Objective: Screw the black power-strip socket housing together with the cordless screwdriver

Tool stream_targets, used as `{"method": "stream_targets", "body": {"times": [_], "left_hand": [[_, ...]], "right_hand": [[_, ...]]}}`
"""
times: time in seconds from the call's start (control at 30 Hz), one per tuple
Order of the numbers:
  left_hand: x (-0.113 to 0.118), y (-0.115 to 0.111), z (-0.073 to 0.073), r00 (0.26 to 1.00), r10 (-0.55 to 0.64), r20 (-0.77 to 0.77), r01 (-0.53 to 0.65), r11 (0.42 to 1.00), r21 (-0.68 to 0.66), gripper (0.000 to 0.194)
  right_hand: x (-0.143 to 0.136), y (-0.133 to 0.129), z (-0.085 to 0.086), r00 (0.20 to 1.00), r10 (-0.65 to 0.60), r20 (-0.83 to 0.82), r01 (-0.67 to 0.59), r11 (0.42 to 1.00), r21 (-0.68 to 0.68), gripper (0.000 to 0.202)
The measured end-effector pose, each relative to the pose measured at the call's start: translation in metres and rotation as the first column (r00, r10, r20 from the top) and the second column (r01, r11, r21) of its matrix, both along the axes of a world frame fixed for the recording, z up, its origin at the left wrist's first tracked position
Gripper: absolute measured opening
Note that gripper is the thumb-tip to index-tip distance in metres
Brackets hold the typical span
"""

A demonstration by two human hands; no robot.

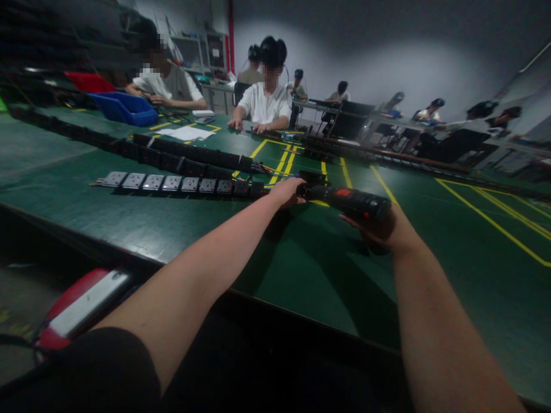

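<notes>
My right hand (381, 229) is wrapped round a black cordless screwdriver (357, 201) with an orange-red mark, held almost level with its tip to the left. My left hand (287, 192) is closed at the right end of a power socket strip (172, 183), close to the screwdriver's tip. The strip lies on the green table, its grey sockets face up on the left and darker towards my hand. Fingers and motion blur hide the spot where tip and strip come together. Behind the strip, a long black housing (193, 153) has coloured wires (269, 169) coming out of its end.
Yellow tape lines (495, 212) mark the green table (193, 223). A blue bin (124, 108), a red bin (90, 82) and white paper (185, 133) lie further back. Opposite sit a person (267, 106) and another person (170, 86). A red-and-white object (88, 304) is below the front edge.
</notes>
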State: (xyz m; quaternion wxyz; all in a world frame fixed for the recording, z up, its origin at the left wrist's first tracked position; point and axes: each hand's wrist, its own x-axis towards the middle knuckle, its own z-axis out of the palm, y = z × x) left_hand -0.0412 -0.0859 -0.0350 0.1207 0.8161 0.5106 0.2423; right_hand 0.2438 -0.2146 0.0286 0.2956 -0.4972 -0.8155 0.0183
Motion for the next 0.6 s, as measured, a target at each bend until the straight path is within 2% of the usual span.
{"method": "stream_targets", "body": {"times": [0.1,0.23,0.37,0.5,0.6], "left_hand": [[-0.0003,-0.0018,0.0017,1.000,-0.006,0.007,0.006,1.000,-0.001,0.075],[0.0000,-0.0034,0.0030,1.000,-0.009,0.004,0.009,1.000,0.001,0.074],[0.0004,-0.0025,0.0022,1.000,-0.004,0.000,0.004,1.000,0.004,0.076],[0.0002,-0.0005,0.0005,1.000,-0.001,0.013,0.001,1.000,0.004,0.076],[-0.0004,-0.0003,0.0003,1.000,-0.005,0.014,0.005,1.000,-0.006,0.076]], "right_hand": [[-0.0014,-0.0016,0.0008,1.000,-0.001,0.017,0.001,1.000,-0.003,0.046],[-0.0044,-0.0016,0.0017,0.984,-0.090,0.154,0.093,0.995,-0.018,0.043],[-0.0058,0.0009,0.0025,0.967,-0.138,0.215,0.145,0.989,-0.015,0.043],[-0.0044,0.0004,0.0043,0.969,-0.139,0.204,0.144,0.989,-0.010,0.040],[-0.0036,-0.0031,0.0053,0.987,-0.103,0.121,0.108,0.994,-0.032,0.042]]}}
